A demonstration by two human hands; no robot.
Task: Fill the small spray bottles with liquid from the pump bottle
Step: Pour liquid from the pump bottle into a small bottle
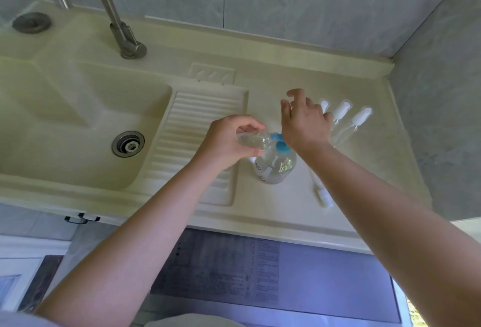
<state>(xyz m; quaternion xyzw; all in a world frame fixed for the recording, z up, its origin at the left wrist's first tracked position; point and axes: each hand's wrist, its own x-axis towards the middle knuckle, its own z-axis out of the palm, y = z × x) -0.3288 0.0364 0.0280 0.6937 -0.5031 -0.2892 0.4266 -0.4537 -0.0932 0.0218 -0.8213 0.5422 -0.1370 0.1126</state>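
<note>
Left hand (223, 141) grips a small clear spray bottle (251, 141), fingers (250, 127) curled round it, bottle tipped roughly sideways with its open end toward the blue pump head (279, 143) of the pump bottle (276, 167). Pump bottle stands upright on the pale worktop (273, 212), clear body, liquid visible inside, just right of the ribbed draining board (192, 128). Right hand (304, 120) sits over the pump head, palm side down on it, fingers (295, 93) loose and partly spread, holding nothing; exact contact with the pump is hidden under the hand. Beyond the right hand, three more small spray bottles (343, 113) with white caps lie side by side on the worktop, one partly covered by the hand. A loose white spray top with its dip tube (321, 192) lies on the worktop right of the pump bottle, apart from it. Sink basin (78, 107) with metal drain (128, 143) to the left, metal tap (122, 34) behind it, grey tiled wall (286, 1) at the back.
</note>
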